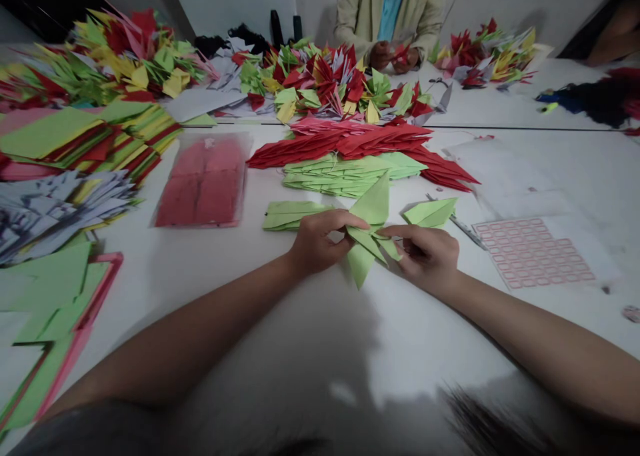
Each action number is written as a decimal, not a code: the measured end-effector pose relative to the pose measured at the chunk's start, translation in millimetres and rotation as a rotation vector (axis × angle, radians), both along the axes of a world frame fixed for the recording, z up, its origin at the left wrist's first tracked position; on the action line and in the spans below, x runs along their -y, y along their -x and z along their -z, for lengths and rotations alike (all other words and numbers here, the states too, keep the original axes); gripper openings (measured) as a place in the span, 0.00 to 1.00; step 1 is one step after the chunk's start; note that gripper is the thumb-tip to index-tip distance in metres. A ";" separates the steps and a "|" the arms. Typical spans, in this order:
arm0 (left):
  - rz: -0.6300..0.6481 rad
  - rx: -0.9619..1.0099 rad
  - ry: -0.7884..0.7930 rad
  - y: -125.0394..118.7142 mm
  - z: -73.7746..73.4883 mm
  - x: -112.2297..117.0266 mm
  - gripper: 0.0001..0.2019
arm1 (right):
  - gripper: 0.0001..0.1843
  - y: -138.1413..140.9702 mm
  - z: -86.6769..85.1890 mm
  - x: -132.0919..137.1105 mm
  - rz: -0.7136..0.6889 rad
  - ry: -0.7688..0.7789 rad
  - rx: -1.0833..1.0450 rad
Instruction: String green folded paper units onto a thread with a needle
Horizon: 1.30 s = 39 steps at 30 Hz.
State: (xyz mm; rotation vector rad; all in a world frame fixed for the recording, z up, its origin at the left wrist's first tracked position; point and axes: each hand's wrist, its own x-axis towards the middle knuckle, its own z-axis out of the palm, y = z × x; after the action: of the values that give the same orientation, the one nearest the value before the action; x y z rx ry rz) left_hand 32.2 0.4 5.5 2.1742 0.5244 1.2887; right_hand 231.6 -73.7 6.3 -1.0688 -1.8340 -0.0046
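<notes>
Above the white table I hold a light green origami crane (370,206), its paper points spread up, down and toward the right. My left hand (323,239) is closed, pinching the crane between thumb and fingers. On the other side, my right hand (425,249) grips a narrow flap of it between thumb and forefinger. Just behind my left hand lies a flat green folded strip stack (293,215). A single green folded paper piece (430,211) rests behind my right hand. Farther back are a row of green folded pieces (345,176) and red folded pieces (380,141).
Left are a plastic packet of red paper (203,183), stacked coloured paper (50,136) and green sheets (45,283). A red-bordered label sheet (535,253) lies right, beside a slim metal tool (467,231). Heaps of folded paper (325,76) line the back, where a person (393,16) handles red paper.
</notes>
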 end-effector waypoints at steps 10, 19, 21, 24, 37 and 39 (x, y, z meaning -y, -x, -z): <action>0.201 -0.130 0.417 3.7 -4.6 -11.2 0.09 | 0.07 0.9 -5.7 -1.7 -0.048 -0.034 -0.021; 0.517 -0.316 0.536 2.3 -8.5 -11.4 0.10 | 0.07 -25.3 -36.8 -9.6 -0.095 -0.245 0.426; 0.526 -0.345 0.554 2.5 -9.0 -11.9 0.11 | 0.07 -32.4 -42.9 -10.5 -0.032 -0.284 0.487; 0.539 -0.373 0.572 3.1 -8.3 -13.3 0.11 | 0.04 -42.4 -46.0 -14.5 0.180 -0.234 0.538; 0.603 -0.431 0.617 5.1 -5.2 -18.2 0.09 | 0.19 -25.5 -58.4 -5.0 -0.452 0.437 0.373; 0.610 -0.420 0.677 4.9 -4.1 -17.8 0.10 | 0.13 -21.6 -54.8 -4.2 -0.517 0.395 0.344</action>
State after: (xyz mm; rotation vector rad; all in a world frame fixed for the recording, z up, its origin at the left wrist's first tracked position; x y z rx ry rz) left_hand 27.3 18.2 9.6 1.7893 0.3369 0.2626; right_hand 253.2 -69.4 61.1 -0.8553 -2.4505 0.5280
